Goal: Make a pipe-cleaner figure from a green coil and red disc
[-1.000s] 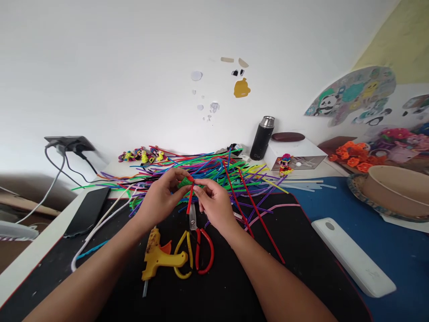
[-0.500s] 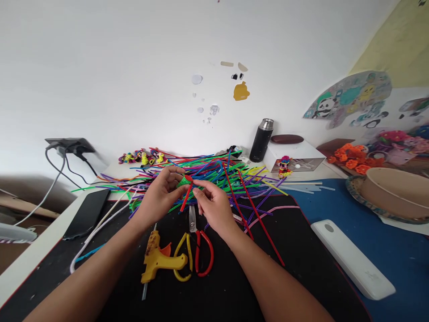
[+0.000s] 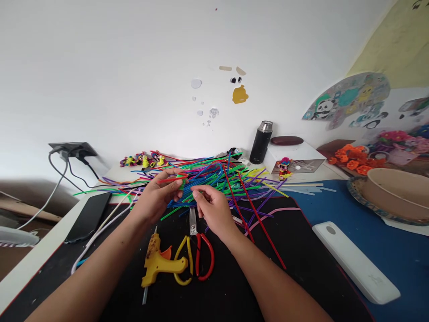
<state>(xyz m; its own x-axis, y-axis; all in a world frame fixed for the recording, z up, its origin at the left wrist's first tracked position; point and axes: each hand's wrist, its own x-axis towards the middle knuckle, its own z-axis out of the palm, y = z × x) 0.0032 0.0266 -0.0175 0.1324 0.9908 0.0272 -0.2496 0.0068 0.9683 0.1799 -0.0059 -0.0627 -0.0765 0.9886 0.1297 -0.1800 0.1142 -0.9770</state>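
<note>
My left hand (image 3: 157, 197) is closed on a small green and red pipe-cleaner piece (image 3: 181, 180). Its red strand lies nearly level across the fingers, and part of the green coil is covered by them. Just to the right, my right hand (image 3: 214, 210) has thumb and forefinger pressed together, a small gap away from the piece. Whether a thin thing sits in that pinch is too small to tell. Behind both hands spreads a heap of coloured pipe cleaners (image 3: 208, 179). Below them on the black mat lie pliers (image 3: 193, 228) with one yellow and one red handle.
A yellow glue gun (image 3: 157, 264) lies left of the pliers. At the left is a black phone (image 3: 87, 217). A black flask (image 3: 261, 143) and a white box (image 3: 301, 156) stand by the wall. A white oblong device (image 3: 355, 261) and a round bowl (image 3: 392, 192) are at right.
The red strand swung from pointing down between the hands to lying level across my left fingers. My right fingertips moved off the piece, and my left hand shifted slightly left.
</note>
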